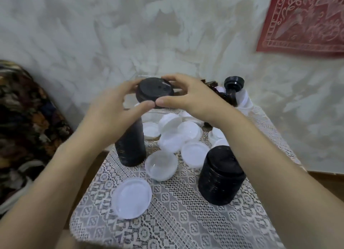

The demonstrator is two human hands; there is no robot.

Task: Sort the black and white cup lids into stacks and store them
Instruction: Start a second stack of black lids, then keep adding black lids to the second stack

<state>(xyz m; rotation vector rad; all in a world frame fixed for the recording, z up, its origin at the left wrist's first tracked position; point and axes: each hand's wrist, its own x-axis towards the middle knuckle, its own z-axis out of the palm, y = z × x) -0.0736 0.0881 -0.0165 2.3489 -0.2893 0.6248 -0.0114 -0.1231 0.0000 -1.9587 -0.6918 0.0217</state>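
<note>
Left hand (111,107): fingers curled about the left rim of the top black lid (155,90), thumb laid along its near edge. Grips it.
Right hand (188,98): fingers arched over the far right rim of the same lid, thumb on the near edge. The two thumb tips almost meet. Grips it.
Top black lid: round, flat face up, small holes showing. It is held above the tall black stack (130,144). The join between them is hidden behind the left thumb.
Tall black stack: upright on the lace tablecloth (176,220), left of centre.
Short black stack (221,176): upright, near right, under the right forearm.
Loose white lids (173,135): a heap between and behind the two stacks, overlapping.
Single white lid (133,200): lies alone at the near left.
Black lids at rear (230,88): a jumble at the table's far right, by the wall (93,34).
Red hanging (305,19): upper right of the wall; its border marks are too blurred to read.
Patterned fabric (22,118): far left.
</note>
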